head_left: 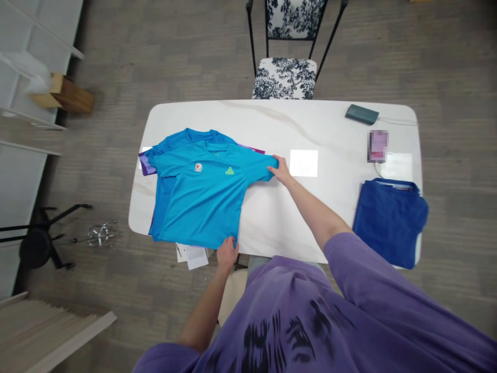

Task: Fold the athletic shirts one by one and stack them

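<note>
A light blue sports shirt [202, 197] lies spread flat on the left half of the white table [330, 129], on top of another blue shirt and a purple garment [144, 167] that peeks out at the left. My left hand [227, 252] pinches the shirt's lower hem corner at the table's near edge. My right hand [281, 170] grips the end of the shirt's right sleeve.
A folded dark blue garment [390, 220] lies at the table's right end. A dark case [362, 114] and a phone [378, 146] sit at the far right. A patterned chair [285, 75] stands behind the table. Papers [192, 255] lie on the floor; a stool base [42, 241] at left.
</note>
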Demonstrator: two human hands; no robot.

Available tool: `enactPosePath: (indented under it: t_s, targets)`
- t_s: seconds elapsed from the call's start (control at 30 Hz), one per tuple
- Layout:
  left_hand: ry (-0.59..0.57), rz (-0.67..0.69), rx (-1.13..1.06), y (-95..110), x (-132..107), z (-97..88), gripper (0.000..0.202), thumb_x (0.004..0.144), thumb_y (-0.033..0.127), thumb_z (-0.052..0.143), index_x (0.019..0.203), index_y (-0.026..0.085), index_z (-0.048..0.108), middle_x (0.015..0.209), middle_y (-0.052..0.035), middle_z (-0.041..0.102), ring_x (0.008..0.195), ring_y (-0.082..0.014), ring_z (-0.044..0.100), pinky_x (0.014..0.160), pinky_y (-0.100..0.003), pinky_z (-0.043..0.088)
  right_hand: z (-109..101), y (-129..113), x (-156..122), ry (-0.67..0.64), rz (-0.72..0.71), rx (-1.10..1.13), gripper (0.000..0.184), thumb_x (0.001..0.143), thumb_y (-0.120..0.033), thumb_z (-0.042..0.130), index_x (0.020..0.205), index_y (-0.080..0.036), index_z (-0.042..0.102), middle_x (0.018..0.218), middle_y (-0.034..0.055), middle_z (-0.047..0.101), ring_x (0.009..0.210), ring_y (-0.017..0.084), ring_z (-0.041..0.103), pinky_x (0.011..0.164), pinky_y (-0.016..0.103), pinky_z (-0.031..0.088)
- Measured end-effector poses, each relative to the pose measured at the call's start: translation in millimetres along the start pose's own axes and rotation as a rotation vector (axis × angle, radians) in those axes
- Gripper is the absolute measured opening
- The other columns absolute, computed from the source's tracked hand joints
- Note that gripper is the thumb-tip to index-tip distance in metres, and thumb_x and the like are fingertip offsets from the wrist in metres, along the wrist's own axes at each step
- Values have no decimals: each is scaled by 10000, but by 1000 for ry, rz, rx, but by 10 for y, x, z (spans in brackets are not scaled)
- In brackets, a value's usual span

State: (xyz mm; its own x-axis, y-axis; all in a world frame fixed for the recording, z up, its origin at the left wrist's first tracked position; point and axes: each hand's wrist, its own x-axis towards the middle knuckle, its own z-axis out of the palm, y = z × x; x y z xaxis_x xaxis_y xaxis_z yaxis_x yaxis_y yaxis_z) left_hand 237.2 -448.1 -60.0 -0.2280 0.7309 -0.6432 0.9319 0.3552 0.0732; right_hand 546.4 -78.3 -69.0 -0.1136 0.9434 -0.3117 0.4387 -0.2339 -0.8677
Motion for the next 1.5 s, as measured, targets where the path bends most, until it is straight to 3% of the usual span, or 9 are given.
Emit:
enactPosePath:
  t_s: [0.33,0.57,0.7,0.83,0.97,1.07,1.17,1.33,1.5]
  targets:
    - [-50,50,-10,861,-473,95,96,1116,289,534,1115,253,623,1234,-141,760,1154,-325,758,953,-421,527,-962,656,-224,23,183,164,1031,795,-242,749,1768,-169,415,1744,201,350,1566,410,498,1071,567,738]
    - [-335,370,-231,2256,-650,651,50,1102,264,693,1135,246,726,1107,-71,814,1042,-228,789,971,-390,636,-2029,1399,-316,132,225,5,868,896,-205,756,1707,-74,476,1596,198,519,1354,306,599,890,373,759]
    - [-470,552,-319,3238,-727,1040,100,1117,307,743,1163,224,774,1090,-64,819,955,-177,784,921,-339,667,-2899,1876,-406,195,251,-90,775,982,-192,702,1707,-45,471,1671,227,500,1390,304,548,1102,469,678]
    - [-430,695,-366,3815,-664,974,194,1057,395,840,1208,276,808,1180,-141,833,1065,-221,811,956,-352,655,-3506,2115,-647,309,239,-228,769,944,-224,786,1684,-220,576,1788,125,426,1636,398,381,1462,589,300]
    - [-109,651,-395,3701,136,295,500,1210,476,525,1604,188,634,1659,-254,617,1586,-314,561,1354,-536,425,-3357,2071,-862,391,116,-451,685,1027,-277,688,1701,-233,578,1906,120,284,1703,465,218,1428,774,122]
    - [138,533,-394,3417,1136,-360,617,1237,413,363,1767,104,426,1865,-256,352,1762,-341,292,1446,-614,238,-2833,1926,-807,267,11,-507,684,1080,-342,660,1747,-272,524,1916,92,331,1729,431,259,1436,735,172]
    - [379,465,-285,3237,2133,-858,655,1223,444,369,1811,157,406,1918,-152,305,1799,-323,214,1462,-580,226,-2291,1793,-554,176,-45,-535,750,1094,-469,670,1791,-298,452,1923,82,329,1771,417,250,1459,725,140]
    - [341,586,-150,3213,3320,-1154,778,1193,564,385,1863,170,338,1955,-82,214,1835,-345,32,1483,-639,43,-1884,1819,-11,155,-27,-552,956,1020,-635,768,1827,-292,386,1946,121,243,1812,477,102,1423,828,90]
    - [373,702,-111,3202,3960,-1211,871,1173,627,438,1888,165,255,1975,-57,108,1832,-350,-111,1471,-625,-107,-1928,2015,439,144,2,-639,1157,931,-742,842,1842,-235,340,1963,149,142,1806,523,-69,1403,851,93]
